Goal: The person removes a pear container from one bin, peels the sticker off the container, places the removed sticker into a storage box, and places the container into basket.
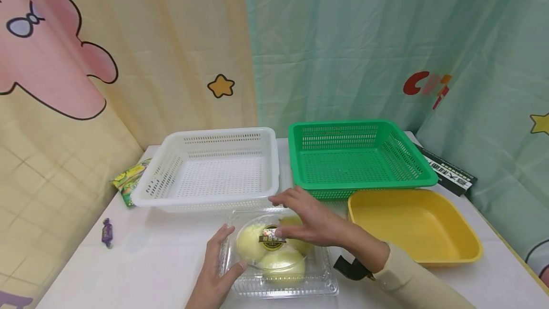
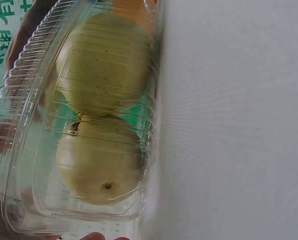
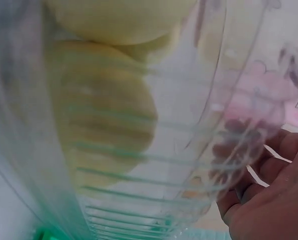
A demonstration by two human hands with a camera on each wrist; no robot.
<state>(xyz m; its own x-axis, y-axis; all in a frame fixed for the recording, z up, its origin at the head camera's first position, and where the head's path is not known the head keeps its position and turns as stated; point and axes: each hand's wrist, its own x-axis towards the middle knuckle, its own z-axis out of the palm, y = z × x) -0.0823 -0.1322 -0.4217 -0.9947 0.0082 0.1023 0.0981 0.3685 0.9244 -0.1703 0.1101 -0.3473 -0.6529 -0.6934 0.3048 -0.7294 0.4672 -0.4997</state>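
A clear plastic clamshell box [image 1: 319, 278] stands at the front middle of the table, lid down. Inside it are three round, pale yellow-green fruits that look like pears [image 1: 285, 263], and a dark round label [image 1: 271, 238] is on the lid. My left hand [image 1: 216, 266] rests along the box's left side, thumb at the front and fingers loosely extended. Over the lid, my right hand [image 1: 310, 221] spreads its fingers towards the far edge, its thumb at the label. In the right wrist view, fingers [image 3: 276, 165] lie bent by the box's ribbed edge.
Behind the box stand a white basket [image 1: 169, 143] and a green basket [image 1: 422, 180], side by side. A yellow basin [image 1: 465, 247] lies at the right, a black box [image 1: 450, 175] behind it. At the left are a purple wrapped candy [image 1: 107, 233] and a green-yellow packet [image 1: 128, 182].
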